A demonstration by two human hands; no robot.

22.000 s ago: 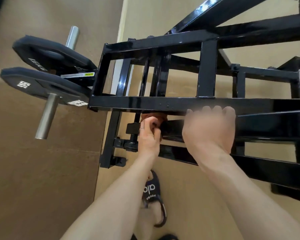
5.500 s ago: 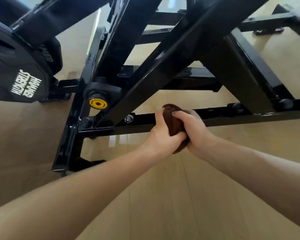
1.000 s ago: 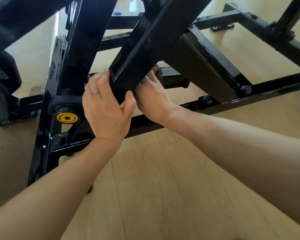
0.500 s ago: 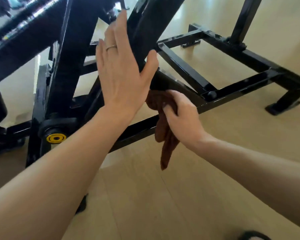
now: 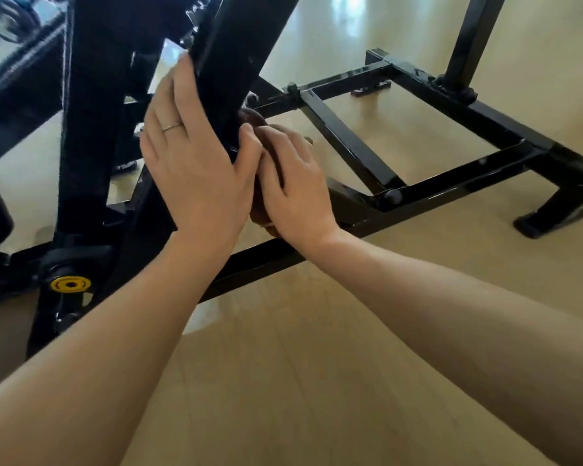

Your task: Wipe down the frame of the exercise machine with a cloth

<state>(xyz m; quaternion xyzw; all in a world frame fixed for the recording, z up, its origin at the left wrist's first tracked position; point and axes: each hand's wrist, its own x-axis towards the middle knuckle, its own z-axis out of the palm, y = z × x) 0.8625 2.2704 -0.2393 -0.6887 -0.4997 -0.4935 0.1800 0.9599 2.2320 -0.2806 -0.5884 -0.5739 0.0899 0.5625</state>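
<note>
Cloth: we see the brown cloth (image 5: 253, 124) bunched against the underside of the slanted beam; only its top edge and a bit below the wrist show.
Right hand: our right hand (image 5: 295, 183) covers the cloth, fingers curled round it and close together, pressing it toward the beam.
Left hand: our left hand (image 5: 196, 159) lies flat on the near face of the same beam, fingers straight and together, thumb reaching round the beam's right edge to touch the right hand; a ring (image 5: 172, 126) sits on one finger.
Slanted beam: the black slanted beam (image 5: 229, 62) rises up and right from the base, its right edge running just beside the cloth.
Frame: the low frame (image 5: 451, 183) spreads to the right as a rectangle of black bars with a diagonal brace across it, ending in a foot at the far right.
Upright post: a black upright post (image 5: 88, 129) stands left of the beam, with a narrow gap between them.
Yellow cap: a yellow cap (image 5: 70, 284) marks the pivot at the lower left.
Floor: the pale wooden floor (image 5: 317, 381) lies open below our arms and shows through the frame's rectangle.
</note>
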